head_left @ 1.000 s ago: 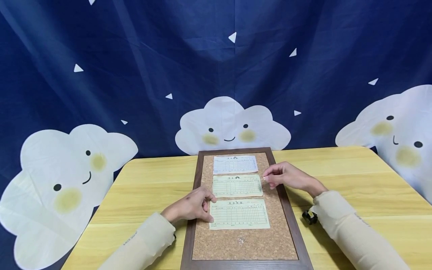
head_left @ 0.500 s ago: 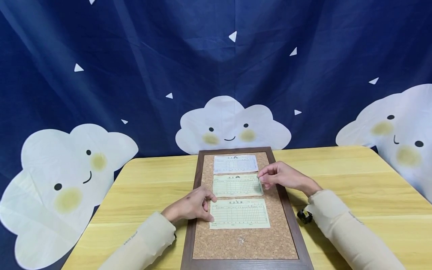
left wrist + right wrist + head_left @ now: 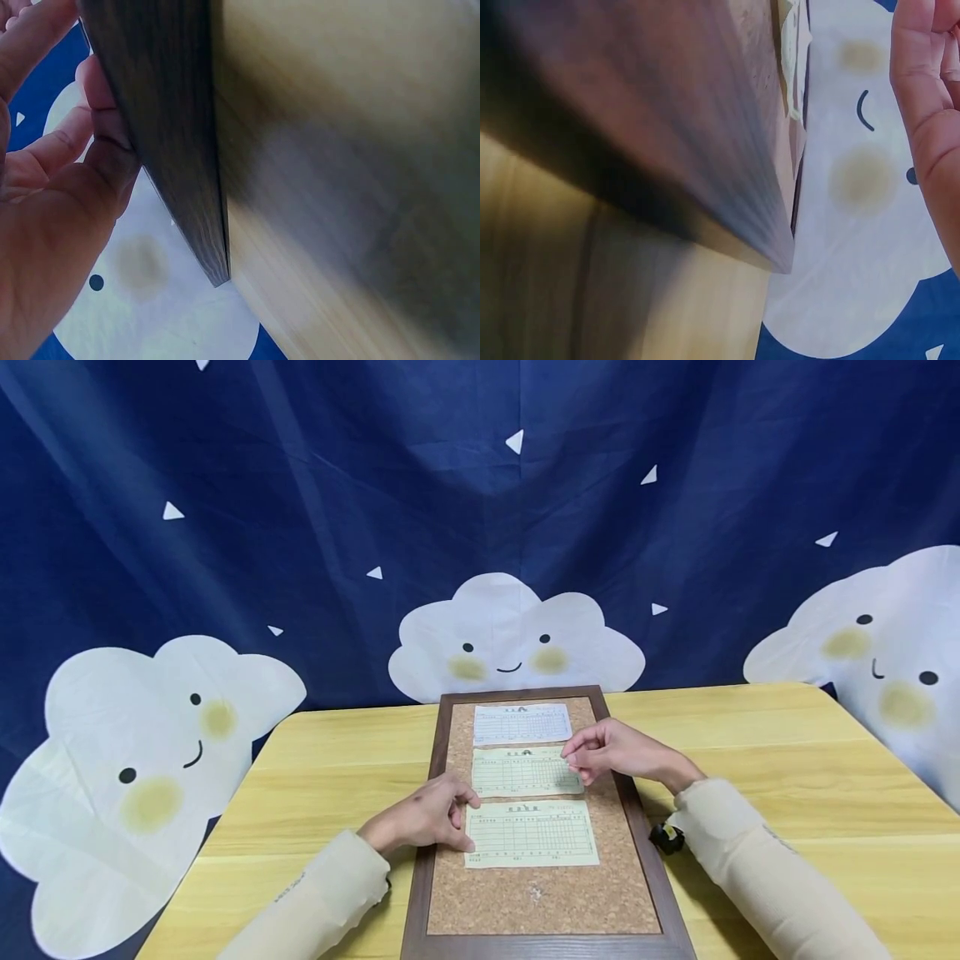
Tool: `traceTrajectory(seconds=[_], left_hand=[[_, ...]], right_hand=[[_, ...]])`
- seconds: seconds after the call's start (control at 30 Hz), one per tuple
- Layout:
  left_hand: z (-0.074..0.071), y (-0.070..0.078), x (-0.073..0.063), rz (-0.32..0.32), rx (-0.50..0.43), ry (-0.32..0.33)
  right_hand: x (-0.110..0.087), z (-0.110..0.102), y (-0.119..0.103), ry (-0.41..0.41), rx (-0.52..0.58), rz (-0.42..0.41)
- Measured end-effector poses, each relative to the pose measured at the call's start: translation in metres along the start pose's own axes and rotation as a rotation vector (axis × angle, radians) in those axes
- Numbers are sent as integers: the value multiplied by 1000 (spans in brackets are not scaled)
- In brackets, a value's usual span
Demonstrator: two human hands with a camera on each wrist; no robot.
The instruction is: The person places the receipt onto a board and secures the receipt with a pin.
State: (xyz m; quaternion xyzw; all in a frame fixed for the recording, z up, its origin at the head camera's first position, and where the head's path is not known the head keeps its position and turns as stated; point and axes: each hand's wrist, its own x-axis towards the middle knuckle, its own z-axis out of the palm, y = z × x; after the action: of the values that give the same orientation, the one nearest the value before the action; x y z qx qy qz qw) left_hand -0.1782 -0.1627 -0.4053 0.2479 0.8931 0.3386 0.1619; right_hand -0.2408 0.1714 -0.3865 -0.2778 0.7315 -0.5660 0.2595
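Observation:
A brown-framed corkboard [image 3: 551, 914] lies on the table with three printed paper slips in a column. The far slip [image 3: 517, 727] is white; the middle slip [image 3: 517, 777] and the near slip [image 3: 525, 839] are pale green. My left hand [image 3: 429, 814] rests over the board's left side, thumb and forefinger spread at the near slip's left edge. My right hand [image 3: 618, 750] is above the middle slip's upper right corner, thumb and forefinger pinching a tiny pale thing, too small to make out. In the right wrist view, that hand [image 3: 934, 97] is partly cut off.
Small dark marks sit at the top of the far and middle slips. A small whitish cluster [image 3: 536, 893] lies on the cork below the near slip. The wooden table [image 3: 322, 777] extends to both sides; a blue cloud-print curtain [image 3: 337, 527] hangs behind it.
My right hand has moved left, from beside the middle slip to over its upper right corner. The left hand and the slips have stayed in place.

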Motion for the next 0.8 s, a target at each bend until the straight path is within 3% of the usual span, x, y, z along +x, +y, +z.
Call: traceTrajectory(seconds=[0.33,0.5,0.8], left_hand=[[1,0,0,-4,-3,-5],[1,0,0,-7,-14,-9],[0,0,0,-4,-7,-1]], right_hand=[[8,7,-2,-45,61,13],[11,11,-1,-62,38,23],[17,23,-6,-72,75,106]])
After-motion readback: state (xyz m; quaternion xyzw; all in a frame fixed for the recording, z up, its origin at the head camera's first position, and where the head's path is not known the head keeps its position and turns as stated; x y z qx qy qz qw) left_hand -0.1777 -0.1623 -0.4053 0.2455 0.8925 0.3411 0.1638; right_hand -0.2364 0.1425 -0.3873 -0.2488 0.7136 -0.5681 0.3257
